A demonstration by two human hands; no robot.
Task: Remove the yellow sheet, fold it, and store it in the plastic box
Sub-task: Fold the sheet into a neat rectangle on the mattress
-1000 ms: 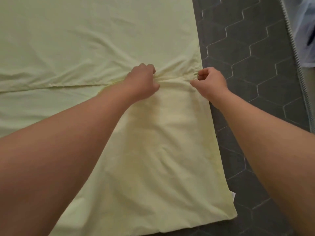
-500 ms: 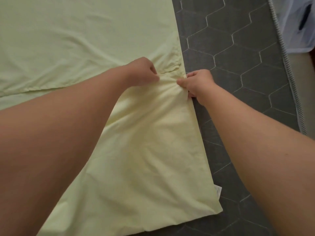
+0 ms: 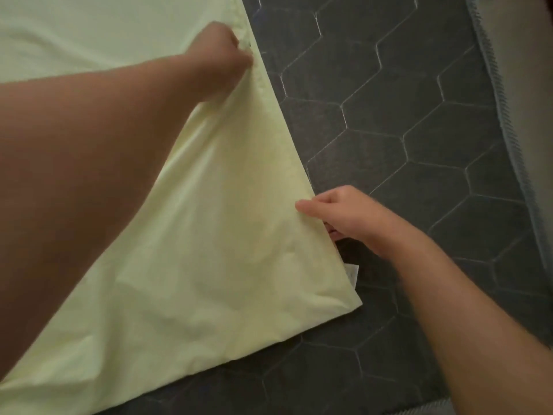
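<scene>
The pale yellow sheet (image 3: 227,235) lies partly folded on a dark grey mattress, its right edge running diagonally down to a corner at the lower middle. My left hand (image 3: 221,55) is closed on the sheet's right edge near the top of the view. Lower down, my right hand (image 3: 338,214) pinches the same edge, thumb on top and fingers under the cloth. A small white label (image 3: 352,272) sticks out under the edge just below my right hand. The plastic box is out of view.
The grey mattress (image 3: 419,121), quilted in hexagons, shows bare to the right of and below the sheet. Its piped edge (image 3: 505,139) runs down the far right, with a pale floor strip beyond.
My hands were close together on the sheet's edge. Now my right hand has slid down the edge toward me, and my left hand sits farther up. The view has shifted left.
</scene>
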